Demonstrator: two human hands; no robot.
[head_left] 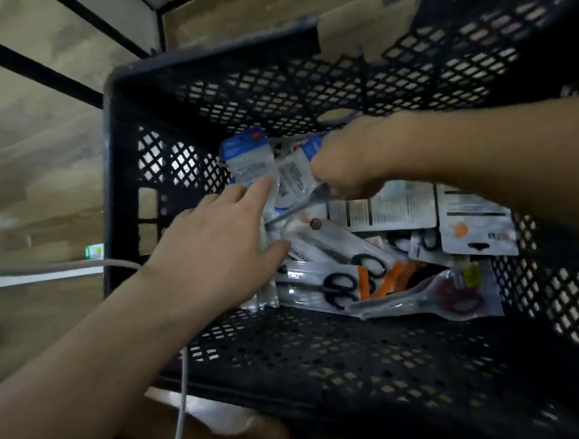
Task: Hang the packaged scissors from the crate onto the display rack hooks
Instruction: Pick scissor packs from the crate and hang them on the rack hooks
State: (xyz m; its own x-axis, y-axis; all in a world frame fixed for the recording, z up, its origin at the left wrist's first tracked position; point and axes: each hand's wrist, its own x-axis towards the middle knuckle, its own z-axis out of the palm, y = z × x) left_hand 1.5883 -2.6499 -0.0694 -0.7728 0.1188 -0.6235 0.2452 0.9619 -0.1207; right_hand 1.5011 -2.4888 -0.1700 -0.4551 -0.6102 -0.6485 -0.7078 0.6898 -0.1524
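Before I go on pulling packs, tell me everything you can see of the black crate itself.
The crate is black, plastic by its look, with diamond-lattice walls, a thick solid rim and small perforations in the near wall. It stands open-topped on a wood-look surface, seen from above. Packaged scissors lie piled at its bottom. The left hand reaches in, straight fingers on the packs; the right hand has a grip on packs inside. A white cable passes by its left side.
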